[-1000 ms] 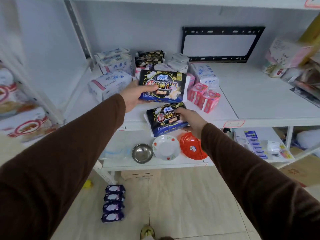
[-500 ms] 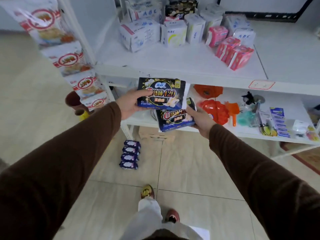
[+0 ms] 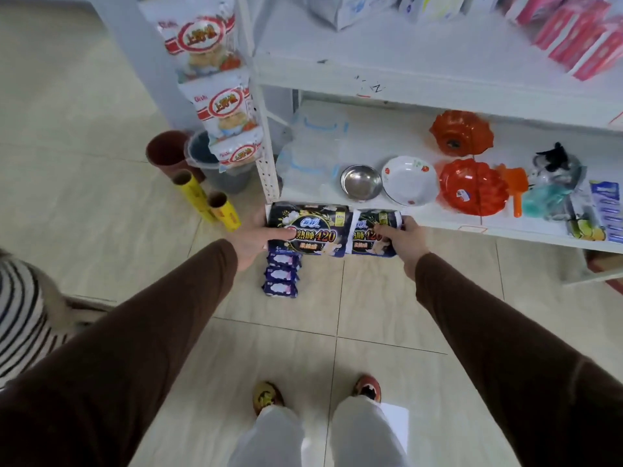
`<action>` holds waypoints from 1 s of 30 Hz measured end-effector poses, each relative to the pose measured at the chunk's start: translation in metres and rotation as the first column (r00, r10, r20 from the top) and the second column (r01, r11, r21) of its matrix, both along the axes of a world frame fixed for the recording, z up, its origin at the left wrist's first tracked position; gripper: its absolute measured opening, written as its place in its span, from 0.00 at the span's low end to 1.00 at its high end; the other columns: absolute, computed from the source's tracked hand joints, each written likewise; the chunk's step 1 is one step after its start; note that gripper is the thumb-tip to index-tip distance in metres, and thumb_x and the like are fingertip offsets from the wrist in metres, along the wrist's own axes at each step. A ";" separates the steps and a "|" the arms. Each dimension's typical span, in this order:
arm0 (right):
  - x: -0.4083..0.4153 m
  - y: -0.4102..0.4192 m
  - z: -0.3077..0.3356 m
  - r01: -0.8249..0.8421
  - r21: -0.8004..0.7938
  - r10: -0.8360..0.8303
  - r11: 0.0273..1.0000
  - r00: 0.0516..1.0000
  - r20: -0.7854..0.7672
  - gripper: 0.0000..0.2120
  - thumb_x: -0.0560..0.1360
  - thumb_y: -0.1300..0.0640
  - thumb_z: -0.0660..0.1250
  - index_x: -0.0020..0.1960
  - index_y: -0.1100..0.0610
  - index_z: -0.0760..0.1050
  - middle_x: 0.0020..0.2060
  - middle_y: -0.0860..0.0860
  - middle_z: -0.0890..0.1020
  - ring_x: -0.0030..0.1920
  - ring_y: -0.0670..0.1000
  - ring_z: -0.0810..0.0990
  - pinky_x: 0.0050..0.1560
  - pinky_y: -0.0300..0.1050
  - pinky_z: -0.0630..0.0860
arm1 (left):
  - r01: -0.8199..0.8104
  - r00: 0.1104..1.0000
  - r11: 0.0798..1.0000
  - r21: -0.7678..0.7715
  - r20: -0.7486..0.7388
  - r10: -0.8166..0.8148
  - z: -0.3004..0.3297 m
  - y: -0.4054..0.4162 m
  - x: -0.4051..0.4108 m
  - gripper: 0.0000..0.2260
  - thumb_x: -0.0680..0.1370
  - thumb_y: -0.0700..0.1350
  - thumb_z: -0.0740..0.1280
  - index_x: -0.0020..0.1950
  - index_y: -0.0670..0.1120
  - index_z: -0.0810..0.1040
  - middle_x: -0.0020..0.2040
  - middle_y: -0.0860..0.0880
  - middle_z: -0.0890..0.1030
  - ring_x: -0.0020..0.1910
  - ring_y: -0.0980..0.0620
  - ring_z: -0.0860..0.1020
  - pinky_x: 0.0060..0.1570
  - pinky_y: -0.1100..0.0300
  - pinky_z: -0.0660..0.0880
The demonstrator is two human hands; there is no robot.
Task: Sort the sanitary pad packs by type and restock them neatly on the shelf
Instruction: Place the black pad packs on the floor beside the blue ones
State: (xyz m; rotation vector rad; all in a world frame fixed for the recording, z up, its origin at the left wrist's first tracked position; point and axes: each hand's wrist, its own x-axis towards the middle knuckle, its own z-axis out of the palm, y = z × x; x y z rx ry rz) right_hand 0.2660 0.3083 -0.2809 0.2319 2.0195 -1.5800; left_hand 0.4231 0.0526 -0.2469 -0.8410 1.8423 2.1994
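Note:
My left hand (image 3: 254, 241) grips a dark navy pad pack marked 420 (image 3: 312, 230) by its left end. My right hand (image 3: 403, 239) grips a second matching dark pack (image 3: 371, 234) by its right end. Both packs hang side by side, low over the floor, in front of the lower shelf's edge. Under the left pack a column of small purple pad packs (image 3: 281, 276) lies on the tiles. On the upper shelf (image 3: 421, 62) stand white pad packs (image 3: 340, 8) and pink and red packs (image 3: 583, 38), cut off by the frame's top.
The lower shelf (image 3: 438, 217) holds a steel bowl (image 3: 360, 182), a white bowl (image 3: 409, 180), orange plastic dishes (image 3: 472, 187) and small goods. Snack bags (image 3: 222, 109) hang on the shelf post. Pots (image 3: 168, 153) and yellow rolls (image 3: 205, 200) stand on the floor left. A striped sleeve (image 3: 20, 318) shows at left.
Both hands have carried the two dark packs down from the upper shelf to floor level above the purple packs. The view has tilted downward and my feet have come into sight.

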 end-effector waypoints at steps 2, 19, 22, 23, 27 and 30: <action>0.007 -0.014 -0.028 0.006 0.051 -0.005 0.999 1.000 -0.022 0.15 0.72 0.63 0.74 0.55 0.59 0.72 0.48 0.57 0.84 0.38 0.53 0.83 0.27 0.42 0.76 | 0.013 0.998 1.000 -0.004 0.059 -0.012 -0.030 -0.012 0.010 0.28 0.66 0.39 0.79 0.64 0.46 0.75 0.57 0.45 0.84 0.57 0.47 0.82 0.56 0.53 0.78; -0.042 -0.060 -0.357 -0.056 0.164 0.067 0.985 0.996 -0.066 0.35 0.72 0.68 0.73 0.71 0.44 0.66 0.64 0.53 0.75 0.54 0.56 0.81 0.37 0.43 0.82 | 0.292 0.944 0.906 -0.305 0.242 -0.223 -0.390 -0.027 -0.025 0.32 0.68 0.35 0.78 0.66 0.49 0.67 0.59 0.49 0.76 0.56 0.50 0.78 0.61 0.57 0.76; -0.058 -0.067 -0.416 -0.097 0.175 0.111 0.980 0.991 -0.071 0.29 0.73 0.68 0.71 0.67 0.46 0.70 0.64 0.55 0.76 0.50 0.53 0.82 0.34 0.39 0.80 | 0.408 0.907 0.811 -0.418 0.287 -0.309 -0.450 -0.031 -0.044 0.30 0.71 0.42 0.78 0.68 0.48 0.69 0.55 0.52 0.76 0.52 0.54 0.75 0.51 0.72 0.68; -0.064 -0.070 -0.435 -0.108 0.179 0.124 0.978 0.989 -0.076 0.26 0.74 0.68 0.70 0.66 0.48 0.70 0.63 0.55 0.76 0.48 0.50 0.81 0.32 0.37 0.78 | 0.426 0.900 0.789 -0.443 0.299 -0.318 -0.469 -0.033 -0.050 0.29 0.71 0.43 0.78 0.68 0.48 0.69 0.55 0.53 0.75 0.53 0.55 0.75 0.49 0.74 0.67; -0.087 -0.081 -0.510 -0.171 0.181 0.190 0.969 0.977 -0.095 0.22 0.75 0.67 0.70 0.65 0.52 0.71 0.59 0.54 0.78 0.47 0.50 0.81 0.36 0.39 0.80 | 0.429 0.903 0.723 -0.541 0.269 -0.334 -0.543 -0.036 -0.074 0.27 0.70 0.44 0.78 0.66 0.50 0.72 0.57 0.50 0.69 0.58 0.49 0.73 0.65 0.58 0.69; -0.101 -0.087 -0.563 -0.222 0.196 0.244 0.955 0.965 -0.097 0.20 0.74 0.68 0.70 0.62 0.52 0.72 0.53 0.52 0.80 0.48 0.53 0.81 0.45 0.49 0.82 | 0.457 0.889 0.673 -0.581 0.269 -0.371 -0.589 -0.036 -0.091 0.25 0.71 0.43 0.77 0.65 0.50 0.72 0.58 0.49 0.68 0.57 0.50 0.71 0.66 0.56 0.67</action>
